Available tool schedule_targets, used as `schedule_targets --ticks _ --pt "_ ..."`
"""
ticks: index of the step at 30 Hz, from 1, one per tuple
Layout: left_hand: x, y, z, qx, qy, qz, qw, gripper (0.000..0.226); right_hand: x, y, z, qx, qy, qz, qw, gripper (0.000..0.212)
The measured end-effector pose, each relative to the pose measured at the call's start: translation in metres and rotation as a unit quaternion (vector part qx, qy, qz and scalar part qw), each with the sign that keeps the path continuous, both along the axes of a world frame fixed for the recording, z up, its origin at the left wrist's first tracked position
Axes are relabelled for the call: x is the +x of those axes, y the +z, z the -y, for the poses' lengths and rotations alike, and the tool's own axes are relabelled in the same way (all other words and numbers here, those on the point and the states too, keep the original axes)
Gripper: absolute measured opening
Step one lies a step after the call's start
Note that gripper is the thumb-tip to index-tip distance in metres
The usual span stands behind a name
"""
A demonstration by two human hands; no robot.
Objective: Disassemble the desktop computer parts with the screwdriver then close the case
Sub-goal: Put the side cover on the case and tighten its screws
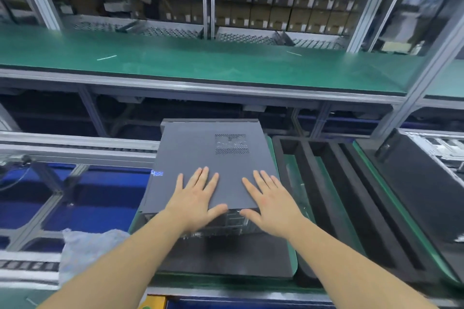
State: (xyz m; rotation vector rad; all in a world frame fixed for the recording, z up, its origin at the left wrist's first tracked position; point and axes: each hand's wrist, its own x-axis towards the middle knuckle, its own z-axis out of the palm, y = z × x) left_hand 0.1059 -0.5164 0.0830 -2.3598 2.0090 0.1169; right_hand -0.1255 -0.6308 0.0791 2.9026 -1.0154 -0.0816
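Head view — pressing flat on the grey side panel (198, 158) of the computer case (160, 175), both palms down. Left hand (194, 195) spread wide, fingers straight, thumb reaching to the panel's near edge; right hand (270, 198) likewise open and flat, holding nothing, thumb hooking just past that same edge. Lying on its side, the case, on a dark mat (226, 258) over the green bench top (303, 208), vent grille (231, 144) toward the far end.

Looking like the closing step: sliding the panel home. Near edge not quite flush — metal of the rear frame showing just under the thumbs. Worth keeping pressure even across both palms and pushing straight along the case, not down at one corner, lest the panel's tabs miss their slots.

Watching the edges now: black foam tray (326, 183) sitting just beside the case on the right, so little room that way. Roller conveyor (75, 148) to the left, well below. Open room ahead toward the far rail. No screwdriver anywhere in sight.
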Motion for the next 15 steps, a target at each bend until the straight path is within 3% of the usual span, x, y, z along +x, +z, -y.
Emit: schedule_targets --ticks 6,9,12,15 --pt "0.007 0.013 0.001 0.047 -0.03 -0.044 0.997 0.112 -0.001 0.007 0.002 0.037 -0.021 0.0 0.999 0.092" --pt "0.035 0.025 -0.023 0.02 -0.041 -0.029 0.999 0.112 -0.01 0.015 0.002 0.057 -0.03 0.024 0.998 0.099" --pt "0.07 0.03 -0.061 -0.013 0.069 0.026 0.997 0.12 -0.028 0.013 -0.001 0.089 -0.11 0.08 0.987 0.112" --pt "0.078 0.025 -0.08 -0.006 0.141 -0.017 0.99 0.124 -0.033 0.008 -0.005 0.125 -0.165 0.098 0.973 0.113"
